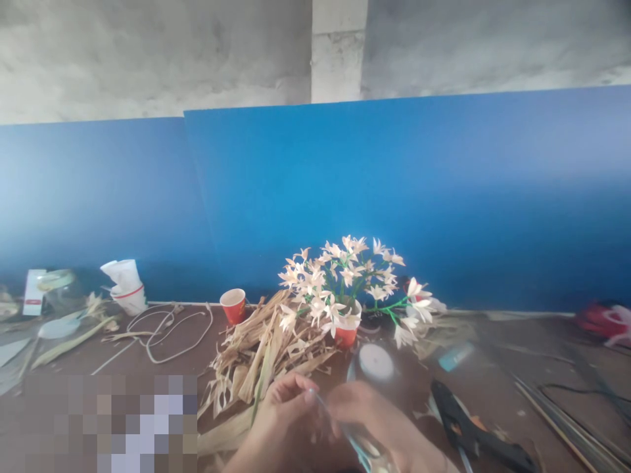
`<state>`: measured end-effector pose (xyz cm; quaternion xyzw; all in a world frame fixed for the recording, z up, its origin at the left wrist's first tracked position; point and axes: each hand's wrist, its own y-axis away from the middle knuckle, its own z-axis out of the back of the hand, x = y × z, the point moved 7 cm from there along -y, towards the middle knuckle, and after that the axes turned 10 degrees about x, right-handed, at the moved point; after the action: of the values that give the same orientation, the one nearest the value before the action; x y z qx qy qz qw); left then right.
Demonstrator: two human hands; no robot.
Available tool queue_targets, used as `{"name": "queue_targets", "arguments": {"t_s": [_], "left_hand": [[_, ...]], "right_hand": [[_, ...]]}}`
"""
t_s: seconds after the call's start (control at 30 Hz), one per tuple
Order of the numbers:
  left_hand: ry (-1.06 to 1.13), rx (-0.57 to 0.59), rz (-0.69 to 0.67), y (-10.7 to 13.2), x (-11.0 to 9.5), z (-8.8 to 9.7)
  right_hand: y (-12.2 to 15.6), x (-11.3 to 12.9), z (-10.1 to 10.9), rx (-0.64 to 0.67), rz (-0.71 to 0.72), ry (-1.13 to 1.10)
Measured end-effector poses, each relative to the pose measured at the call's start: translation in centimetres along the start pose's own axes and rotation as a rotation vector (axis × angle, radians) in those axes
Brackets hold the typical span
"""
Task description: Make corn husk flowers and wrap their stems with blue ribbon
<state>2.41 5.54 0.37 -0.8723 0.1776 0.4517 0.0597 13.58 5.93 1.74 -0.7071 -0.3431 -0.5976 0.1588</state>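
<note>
At the bottom middle, my left hand (280, 414) and my right hand (379, 427) meet low over the brown table (497, 387). The left fingers pinch the end of a thin pale-blue strip or wire (320, 399). My right hand is closed round something shiny, perhaps scissors (367, 453), which I cannot make out. Just behind the hands lies a heap of dried corn husks (261, 355). A bunch of cream husk flowers on green stems (345, 279) stands in a red paper cup (346, 335).
A second red cup (233, 305), stacked white cups (125, 286) and a looped white cord (170, 328) sit at the left. A white tape roll (375, 361), a black glue gun (473, 433) and thin sticks (566, 420) lie right. A blue board (394, 197) backs the table.
</note>
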Motion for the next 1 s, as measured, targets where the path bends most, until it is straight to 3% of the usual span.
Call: {"name": "queue_targets", "arguments": {"t_s": [0.1,0.17,0.23,0.33,0.43,0.7,0.83,1.0], "left_hand": [[-0.028,-0.019,-0.009,0.1,-0.2,0.0],[-0.056,-0.052,-0.028,0.0,-0.1,0.3],[-0.081,-0.091,-0.038,-0.1,0.2,0.7],[-0.108,-0.135,-0.04,-0.3,0.7,1.1],[-0.119,-0.163,-0.036,-0.2,0.7,0.9],[-0.187,-0.225,-0.054,-0.3,0.7,1.0],[-0.104,-0.143,-0.068,-0.4,0.9,1.1],[-0.048,-0.068,-0.117,0.2,-0.4,0.5]], "right_hand": [[0.0,-0.2,-0.3,0.044,-0.033,-0.017],[0.2,0.0,-0.1,-0.01,-0.057,0.089],[0.6,0.9,0.2,-0.125,-0.037,0.315],[1.5,3.0,0.1,-0.36,0.052,0.839],[2.0,4.2,-1.1,-0.454,0.148,1.227],[2.1,4.1,-1.8,-0.489,0.278,1.427],[2.5,4.6,-1.4,-0.512,0.241,1.276],[1.8,2.7,-0.4,-0.238,-0.078,0.426]]}}
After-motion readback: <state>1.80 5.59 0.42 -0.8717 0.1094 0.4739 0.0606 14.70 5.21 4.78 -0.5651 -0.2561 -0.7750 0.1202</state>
